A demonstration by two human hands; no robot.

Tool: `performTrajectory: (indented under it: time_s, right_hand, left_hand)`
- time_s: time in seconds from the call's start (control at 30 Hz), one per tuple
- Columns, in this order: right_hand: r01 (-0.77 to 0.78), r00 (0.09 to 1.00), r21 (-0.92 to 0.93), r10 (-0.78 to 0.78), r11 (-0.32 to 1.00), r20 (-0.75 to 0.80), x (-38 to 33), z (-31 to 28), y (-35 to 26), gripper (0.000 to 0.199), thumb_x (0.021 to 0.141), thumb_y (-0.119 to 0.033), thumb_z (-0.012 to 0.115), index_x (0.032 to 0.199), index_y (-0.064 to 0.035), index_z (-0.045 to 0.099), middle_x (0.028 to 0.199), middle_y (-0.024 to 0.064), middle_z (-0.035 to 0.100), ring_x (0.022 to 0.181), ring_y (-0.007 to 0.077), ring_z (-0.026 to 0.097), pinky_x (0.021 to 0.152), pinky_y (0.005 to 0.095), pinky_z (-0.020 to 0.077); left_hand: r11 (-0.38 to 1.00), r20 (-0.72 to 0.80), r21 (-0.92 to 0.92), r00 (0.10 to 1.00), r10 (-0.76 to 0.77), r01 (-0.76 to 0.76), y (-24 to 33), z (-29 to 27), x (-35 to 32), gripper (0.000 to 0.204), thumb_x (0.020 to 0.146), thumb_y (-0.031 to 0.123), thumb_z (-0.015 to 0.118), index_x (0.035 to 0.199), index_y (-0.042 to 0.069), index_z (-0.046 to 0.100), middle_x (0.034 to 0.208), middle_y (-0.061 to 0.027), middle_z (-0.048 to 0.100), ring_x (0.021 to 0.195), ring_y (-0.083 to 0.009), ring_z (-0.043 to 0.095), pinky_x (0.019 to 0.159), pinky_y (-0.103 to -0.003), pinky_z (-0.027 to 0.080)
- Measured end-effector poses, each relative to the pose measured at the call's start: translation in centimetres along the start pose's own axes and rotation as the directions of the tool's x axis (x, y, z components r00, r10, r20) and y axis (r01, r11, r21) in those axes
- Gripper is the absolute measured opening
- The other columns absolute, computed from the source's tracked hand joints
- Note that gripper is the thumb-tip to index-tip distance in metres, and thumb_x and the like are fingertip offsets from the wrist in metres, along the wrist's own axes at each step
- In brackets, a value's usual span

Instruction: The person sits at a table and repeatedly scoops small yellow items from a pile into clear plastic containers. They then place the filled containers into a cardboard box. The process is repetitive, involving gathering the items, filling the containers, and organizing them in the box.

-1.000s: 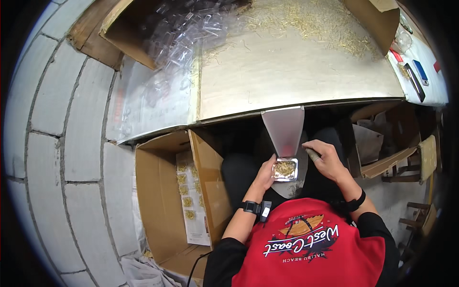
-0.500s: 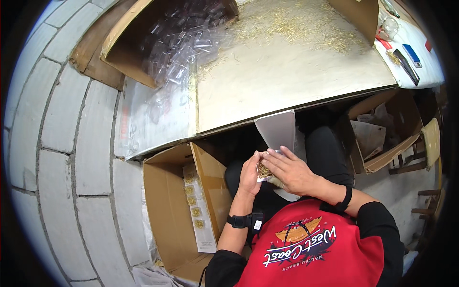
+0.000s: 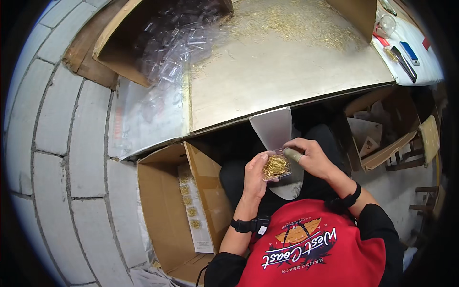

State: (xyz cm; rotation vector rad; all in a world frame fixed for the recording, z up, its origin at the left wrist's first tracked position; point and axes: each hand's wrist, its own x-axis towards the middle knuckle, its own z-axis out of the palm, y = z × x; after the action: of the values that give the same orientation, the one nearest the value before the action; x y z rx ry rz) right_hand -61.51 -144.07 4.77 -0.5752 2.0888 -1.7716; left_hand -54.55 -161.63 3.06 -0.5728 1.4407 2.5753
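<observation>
Your left hand holds the clear box of gold pieces above your lap | right hand at its corner, grip unclear | seemingly done: gold portions in carton | remaining: heaped boxes, loose pieces on bench

Pins lie in the case, right of the cardboard box.
</observation>
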Motion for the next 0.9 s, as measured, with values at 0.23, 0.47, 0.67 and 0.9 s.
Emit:
performTrajectory:
  time_s: [0.23,0.47,0.67,0.9]
  right_hand:
    - [-0.149,0.988,0.149,0.142,0.978,0.056,1.0,1.7,0.5,0.018,0.085,-0.009,0.06,0.094,0.0046,0.065,0.083,0.0125,0.067,0.078,0.0169,0.064,0.071,0.0293,0.05]
    - [0.026,0.998,0.046,-0.029,0.999,0.062,1.5,3.0,1.2,0.015,0.081,-0.009,0.062,0.092,-0.0008,0.068,0.091,0.0109,0.066,0.081,0.022,0.064,0.074,0.0327,0.0499]
    - [0.475,0.88,-0.391,-0.434,0.788,0.195,1.4,2.6,0.3,0.017,0.08,-0.01,0.063,0.094,-0.0025,0.068,0.1,0.0107,0.065,0.09,0.0297,0.06,0.078,0.0389,0.0489]
    - [0.381,0.923,-0.341,-0.373,0.859,0.092,0.4,0.2,-0.7,0.035,0.083,-0.007,0.059,0.117,-0.003,0.058,0.117,0.0171,0.059,0.111,0.0331,0.056,0.098,0.0446,0.0397]
  left_hand:
    - [1.0,-0.032,-0.01,0.999,-0.03,0.03,-0.5,0.5,-0.2,0.048,0.099,0.039,0.036,0.104,-0.004,0.057,0.088,-0.0126,0.064,0.069,-0.0181,0.066,0.044,-0.027,0.054]
    - [0.997,0.058,0.035,0.996,-0.071,0.069,-1.4,-0.2,0.0,0.048,0.099,0.039,0.035,0.1,-0.004,0.056,0.082,-0.0134,0.064,0.063,-0.0189,0.065,0.043,-0.028,0.053]
    - [0.997,-0.016,-0.024,0.997,-0.071,0.071,-1.7,0.0,0.4,0.049,0.099,0.041,0.033,0.101,-0.003,0.055,0.085,-0.0126,0.063,0.065,-0.019,0.065,0.043,-0.028,0.053]
    - [0.998,-0.008,-0.061,1.0,-0.013,0.012,-1.2,-0.1,0.2,0.046,0.098,0.039,0.04,0.11,-0.003,0.056,0.095,-0.0111,0.064,0.073,-0.0168,0.066,0.047,-0.026,0.056]
